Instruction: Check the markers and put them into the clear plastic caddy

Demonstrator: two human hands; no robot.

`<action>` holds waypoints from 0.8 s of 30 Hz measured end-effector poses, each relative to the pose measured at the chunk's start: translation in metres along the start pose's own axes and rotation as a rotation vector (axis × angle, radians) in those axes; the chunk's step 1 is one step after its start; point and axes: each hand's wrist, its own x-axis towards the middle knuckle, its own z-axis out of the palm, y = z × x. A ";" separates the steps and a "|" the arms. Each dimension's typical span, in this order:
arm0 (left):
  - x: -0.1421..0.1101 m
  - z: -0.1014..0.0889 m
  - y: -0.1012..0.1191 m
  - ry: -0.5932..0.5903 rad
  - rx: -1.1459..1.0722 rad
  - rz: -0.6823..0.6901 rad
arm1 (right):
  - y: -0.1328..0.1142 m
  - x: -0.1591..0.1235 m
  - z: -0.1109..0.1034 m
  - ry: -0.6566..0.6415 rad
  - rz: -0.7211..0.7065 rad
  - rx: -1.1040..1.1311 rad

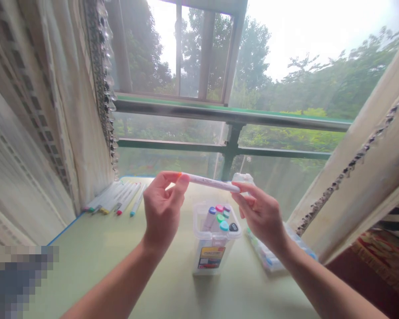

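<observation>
A white marker [209, 182] with an orange end is held level above the table, stretched between my two hands. My left hand [164, 201] pinches its orange end between thumb and fingers. At the other end, my right hand [261, 206] grips the white barrel with its fingertips. Below and between the hands stands a clear plastic box [199, 257] with a yellow and dark label. Several markers [220, 218] stand upright inside it, their caps blue, pink, green, turquoise and black.
Several loose markers [119, 198] lie in a row at the table's back left. A clear case of markers [269, 261] lies on the right, partly behind my right forearm. Curtains [63, 110] hang on both sides, and a window with a railing [186, 108] borders the table [96, 257].
</observation>
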 end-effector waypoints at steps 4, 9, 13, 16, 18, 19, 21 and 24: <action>-0.012 0.003 0.006 -0.096 0.138 0.207 | 0.011 0.004 -0.005 -0.056 -0.073 -0.240; -0.018 0.004 0.009 -0.137 0.217 0.315 | 0.010 0.005 -0.004 -0.063 -0.128 -0.335; -0.017 0.004 0.010 -0.138 0.221 0.316 | 0.009 0.004 -0.003 -0.075 -0.124 -0.339; -0.016 0.004 0.008 -0.143 0.218 0.304 | 0.010 0.004 -0.004 -0.069 -0.108 -0.334; -0.015 0.003 0.007 -0.146 0.204 0.276 | 0.010 0.003 -0.005 -0.060 -0.095 -0.319; -0.014 0.003 0.006 -0.144 0.190 0.255 | 0.010 0.003 -0.005 -0.055 -0.086 -0.306; -0.011 0.003 0.004 -0.125 0.149 0.192 | 0.010 0.002 -0.005 -0.049 -0.063 -0.271; -0.003 0.001 0.001 -0.072 0.072 0.037 | 0.008 0.002 -0.005 -0.036 -0.060 -0.219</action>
